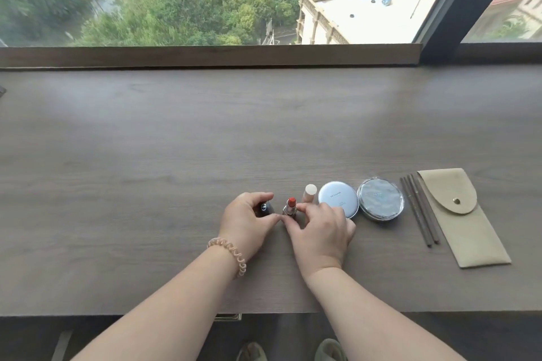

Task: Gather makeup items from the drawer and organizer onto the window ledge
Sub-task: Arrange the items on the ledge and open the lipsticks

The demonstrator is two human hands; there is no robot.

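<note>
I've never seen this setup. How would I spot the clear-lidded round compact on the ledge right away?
Start at the long wooden window ledge and find the row of makeup near its front edge, right of the hands. The clear-lidded compact lies between the plain pale-blue compact and the thin brown pencils. Only it has a see-through, faceted lid with a patterned inside showing.

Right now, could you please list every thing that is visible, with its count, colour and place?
lipstick: 1, red bullet, silver base, upright between the hands
cap: 1, black, under left hand
small tube: 1, pale pink, upright beside the compacts
compacts: 2, silver-blue, right of lipstick
pencils: 3, brown, beside pouch
pouch: 1, beige, far right
ledge: 1, grey-brown wood, below window
hair tie: 1, peach, left wrist
left hand: on cap
right hand: holding lipstick base
</note>
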